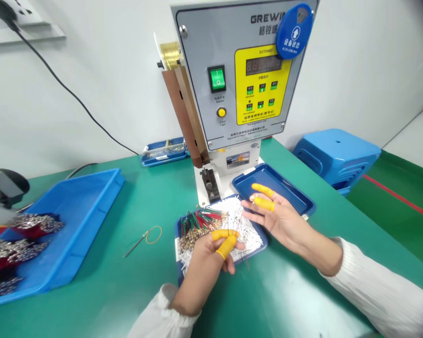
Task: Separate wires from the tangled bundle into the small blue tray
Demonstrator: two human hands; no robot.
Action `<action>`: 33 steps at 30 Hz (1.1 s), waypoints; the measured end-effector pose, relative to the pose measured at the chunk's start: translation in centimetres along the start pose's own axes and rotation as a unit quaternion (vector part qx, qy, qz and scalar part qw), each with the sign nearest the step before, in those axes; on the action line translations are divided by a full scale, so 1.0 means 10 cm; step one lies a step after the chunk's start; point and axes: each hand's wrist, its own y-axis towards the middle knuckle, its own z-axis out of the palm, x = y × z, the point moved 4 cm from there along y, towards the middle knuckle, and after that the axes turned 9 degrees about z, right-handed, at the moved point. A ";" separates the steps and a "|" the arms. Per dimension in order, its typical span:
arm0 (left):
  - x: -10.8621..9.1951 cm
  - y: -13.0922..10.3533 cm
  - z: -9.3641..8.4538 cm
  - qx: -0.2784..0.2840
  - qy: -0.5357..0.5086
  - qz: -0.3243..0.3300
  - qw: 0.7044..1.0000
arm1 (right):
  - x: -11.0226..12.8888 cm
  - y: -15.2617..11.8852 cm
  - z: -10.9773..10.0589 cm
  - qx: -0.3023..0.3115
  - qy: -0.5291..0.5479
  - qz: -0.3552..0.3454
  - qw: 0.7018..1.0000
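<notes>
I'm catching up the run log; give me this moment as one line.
left hand: pinching thin wires | right hand: apart from left, grip unclear | tray: coloured wires, white pieces | machine: beyond both hands

The machine (230,89) reads "GREWIN", cut off by the disc (294,33) (marked "设备状态", with an arrow); "Switch" labels the switch (217,79), "Light" the button (221,112), and the panel (262,95) seems to say "GVY04MD".

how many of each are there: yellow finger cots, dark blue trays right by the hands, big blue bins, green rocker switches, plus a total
Yellow finger cots: 4 (2 on the left hand, 2 on the right hand)
Dark blue trays: 2
Big blue bin: 1
Green rocker switch: 1
Total: 8
</notes>
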 end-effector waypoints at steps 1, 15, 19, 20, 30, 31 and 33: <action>0.00 0.00 0.00 0.001 -0.001 0.000 1.000 | -0.01 0.00 -0.01 0.004 0.010 0.005 1.000; 0.00 -0.02 0.01 0.009 -0.009 -0.003 1.000 | -0.05 0.02 -0.01 -0.040 0.048 0.030 0.998; -0.02 -0.02 0.01 0.009 -0.007 -0.006 1.000 | -0.03 -0.01 0.02 -0.043 0.003 0.004 0.999; -0.02 -0.02 0.01 0.010 -0.006 -0.003 1.000 | -0.03 -0.01 0.03 -0.039 -0.004 -0.002 0.999; 0.00 -0.02 -0.01 0.004 -0.002 0.001 1.000 | -0.05 -0.02 0.06 0.001 -0.011 -0.016 1.000; 0.00 -0.02 -0.01 0.004 0.000 0.002 1.000 | -0.06 -0.03 0.07 0.005 -0.010 -0.014 1.000; -0.02 -0.02 -0.01 -0.005 0.000 0.001 1.000 | -0.07 -0.03 0.08 0.011 -0.011 -0.011 1.000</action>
